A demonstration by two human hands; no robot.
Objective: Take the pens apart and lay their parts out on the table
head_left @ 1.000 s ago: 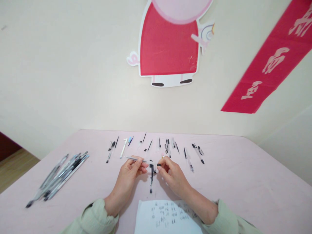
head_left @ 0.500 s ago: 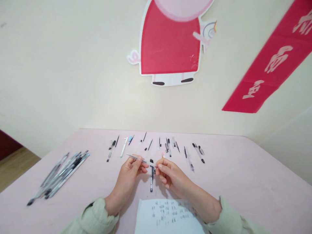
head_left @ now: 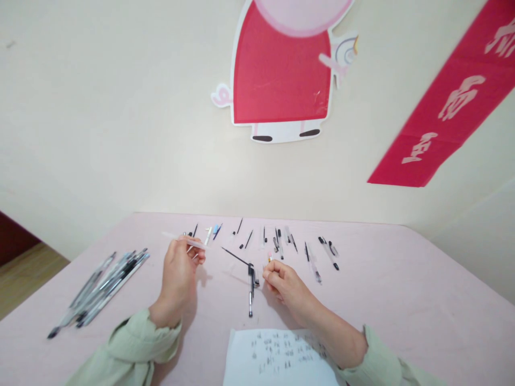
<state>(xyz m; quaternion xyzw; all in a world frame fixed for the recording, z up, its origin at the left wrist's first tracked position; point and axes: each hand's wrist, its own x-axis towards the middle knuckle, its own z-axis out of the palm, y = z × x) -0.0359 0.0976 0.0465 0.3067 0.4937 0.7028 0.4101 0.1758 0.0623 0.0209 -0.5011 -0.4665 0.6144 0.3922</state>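
My left hand [head_left: 179, 273] is closed around a clear pen barrel [head_left: 197, 244], raised over the table at left of centre. To its right, a thin dark pen refill [head_left: 234, 255] slants through the air, its shadow on the cloth below. My right hand [head_left: 285, 284] is closed in a pinch at the refill's right end; that end is hard to make out against the pen parts behind it. Beneath the refill lie black and clear pen parts [head_left: 251, 295], between the two hands. A small pink-tipped piece [head_left: 270, 256] shows just beyond the right fingers.
Several pens lie bundled [head_left: 107, 289] on the left. Along the back are a white pen [head_left: 208, 236], a cap and barrel [head_left: 329, 253], and several separated refills, caps and barrels. A sheet of paper with handwriting [head_left: 277, 356] lies at the front on the pink tablecloth [head_left: 394, 300].
My left hand has moved left and away from the right hand with the clear barrel, and the dark refill is now exposed between them. My right hand has barely moved.
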